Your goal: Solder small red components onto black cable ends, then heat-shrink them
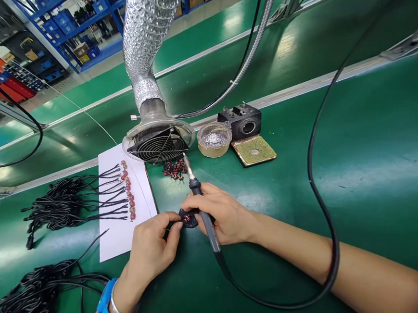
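My right hand point(222, 215) is closed around a soldering iron point(200, 201), its tip pointing up and away toward the fan. My left hand point(151, 248) pinches a small black round part with red windings point(188, 218), which lies on the green mat between both hands. My right fingers also touch that part. The iron's black cable point(321, 204) loops over my right forearm.
A fume extractor fan point(157, 143) on a silver duct stands behind. Beside it are a small pile of red-black parts point(175, 168), a bowl of solder scraps point(214, 138) and an iron stand with sponge point(249, 133). Left lie a white sheet with wired parts point(124, 203) and black wire bundles point(56, 202).
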A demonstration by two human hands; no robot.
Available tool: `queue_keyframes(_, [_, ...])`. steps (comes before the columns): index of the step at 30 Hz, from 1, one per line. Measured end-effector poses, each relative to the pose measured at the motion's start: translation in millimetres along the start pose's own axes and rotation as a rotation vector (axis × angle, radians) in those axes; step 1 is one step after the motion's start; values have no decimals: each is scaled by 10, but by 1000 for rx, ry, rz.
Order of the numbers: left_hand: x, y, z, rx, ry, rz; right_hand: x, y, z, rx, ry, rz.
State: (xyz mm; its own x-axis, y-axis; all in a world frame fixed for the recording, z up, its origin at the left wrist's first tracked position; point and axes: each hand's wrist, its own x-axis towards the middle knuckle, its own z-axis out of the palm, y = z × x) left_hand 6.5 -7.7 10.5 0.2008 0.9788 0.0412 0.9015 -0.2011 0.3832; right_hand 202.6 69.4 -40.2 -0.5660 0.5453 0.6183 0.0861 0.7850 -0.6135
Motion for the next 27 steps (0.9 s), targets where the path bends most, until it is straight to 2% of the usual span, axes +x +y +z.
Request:
queue_keyframes(4, [-36,-5,32,51,92,178,-20,-28,-4,-15,53,-34])
queue_keyframes(7, [-37,-8,92,128,100,228,-29,-38,7,-32,44,-35])
queue_keyframes(15, [-47,33,189,87,82,133,-48,-24,26,-32,57,-33])
queue_keyframes(22, [-92,31,18,64,45,40,-78,-13,28,-17,69,-35])
queue_keyframes(27, [-94,20,-58,38,46,33,-76,-11,50,-19,93,-60])
